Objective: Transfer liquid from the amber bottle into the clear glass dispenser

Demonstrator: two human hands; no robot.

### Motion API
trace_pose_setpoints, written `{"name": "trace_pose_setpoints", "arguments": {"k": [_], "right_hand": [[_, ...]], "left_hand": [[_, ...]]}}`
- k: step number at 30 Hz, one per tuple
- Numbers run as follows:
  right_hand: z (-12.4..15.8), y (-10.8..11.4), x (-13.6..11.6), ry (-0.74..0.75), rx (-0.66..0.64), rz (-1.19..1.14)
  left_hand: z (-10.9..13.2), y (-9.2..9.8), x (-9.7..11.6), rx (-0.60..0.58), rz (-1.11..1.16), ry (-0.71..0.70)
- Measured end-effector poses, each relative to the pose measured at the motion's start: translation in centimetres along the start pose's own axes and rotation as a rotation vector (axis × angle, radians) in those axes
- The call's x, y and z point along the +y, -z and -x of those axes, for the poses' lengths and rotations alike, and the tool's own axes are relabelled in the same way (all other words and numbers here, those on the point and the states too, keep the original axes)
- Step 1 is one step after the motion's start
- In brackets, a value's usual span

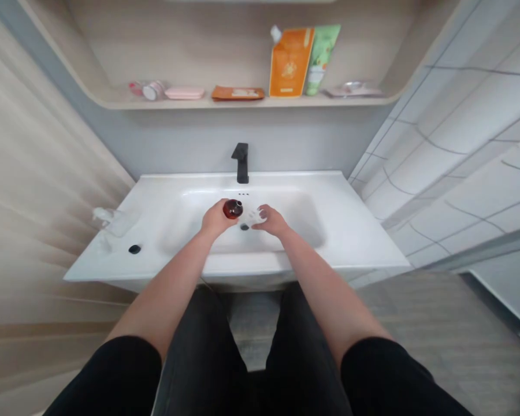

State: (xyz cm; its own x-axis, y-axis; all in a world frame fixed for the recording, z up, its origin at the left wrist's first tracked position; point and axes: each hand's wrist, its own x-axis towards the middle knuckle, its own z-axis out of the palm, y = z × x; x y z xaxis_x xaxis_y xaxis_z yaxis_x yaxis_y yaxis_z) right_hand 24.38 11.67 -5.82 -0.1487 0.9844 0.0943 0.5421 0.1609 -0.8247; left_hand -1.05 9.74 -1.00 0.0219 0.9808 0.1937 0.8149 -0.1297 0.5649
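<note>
A dark red bottle is grasped in the left hand above the basin. A small white object lies against the right hand, just beside the bottle; whether it is gripped cannot be told.

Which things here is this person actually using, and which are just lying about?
In use: the left hand holding an amber bottle; the right hand at a small white item.
Lying about: an orange pouch, a green tube, a pink case on the shelf.
</note>
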Motion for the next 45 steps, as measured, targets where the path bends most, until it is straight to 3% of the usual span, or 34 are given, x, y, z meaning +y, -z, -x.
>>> {"name": "trace_pose_setpoints", "arguments": {"k": [5, 18, 32, 45], "right_hand": [[-0.2, 0.0, -0.5, 0.061, 0.032, -0.008], [0.0, 0.2, -0.9, 0.086, 0.031, 0.017], [-0.3, 0.0, -0.3, 0.078, 0.002, 0.049], [-0.6, -0.2, 0.2, 0.096, 0.016, 0.054]], "left_hand": [[-0.1, 0.0, 0.4, -0.003, -0.096, -0.076], [0.1, -1.0, 1.3, -0.015, -0.312, -0.120], [0.4, -0.3, 1.6, 0.002, -0.346, -0.184], [-0.1, -1.4, 0.1, 0.102, -0.359, -0.253]]}}
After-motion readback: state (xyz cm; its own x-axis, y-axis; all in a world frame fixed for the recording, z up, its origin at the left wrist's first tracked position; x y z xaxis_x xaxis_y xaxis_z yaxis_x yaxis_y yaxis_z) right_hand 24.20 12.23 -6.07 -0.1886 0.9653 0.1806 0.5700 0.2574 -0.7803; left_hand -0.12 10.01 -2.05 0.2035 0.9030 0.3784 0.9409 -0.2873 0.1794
